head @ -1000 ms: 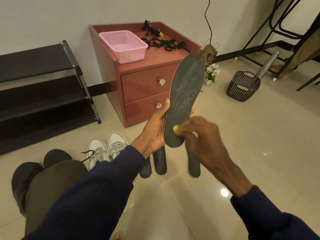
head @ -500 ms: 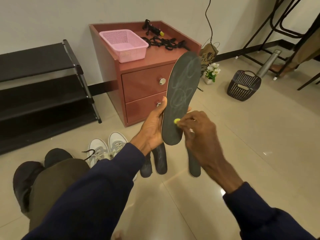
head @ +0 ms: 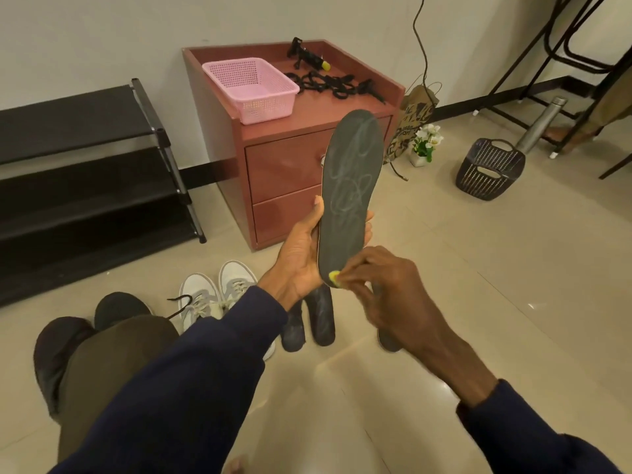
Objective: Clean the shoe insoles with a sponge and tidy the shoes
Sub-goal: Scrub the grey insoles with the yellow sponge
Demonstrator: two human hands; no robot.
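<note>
In the upper middle of the frame a pink basket [head: 251,87] sits on top of a red-brown cabinet [head: 284,165]; we see only its mesh walls and floor. Beside it lie black straps [head: 328,83]. At the right a dark basket [head: 490,169] lies tipped on the floor tiles, and we cannot tell what is inside. A small white pot [head: 420,160] just right of the cabinet holds white flowers.

At the centre our left hand [head: 301,254] grips the dark insole [head: 352,186] upright, thumb along its left edge and fingertips showing past its right edge. Our right hand [head: 386,295], somewhat blurred, has its fingers curled and pinches a yellow sponge [head: 334,278] against the insole's bottom end. Other insoles [head: 321,319] lie on the floor below, near white sneakers [head: 219,295] at the lower left.

Half a second ago the sponge pressed higher up the insole; it has since slid down to the heel, while the left hand keeps the same hold.

Pale looping scrawls mark the insole, and the paper bag [head: 415,114] behind the pot carries dark print; we can read neither.
</note>
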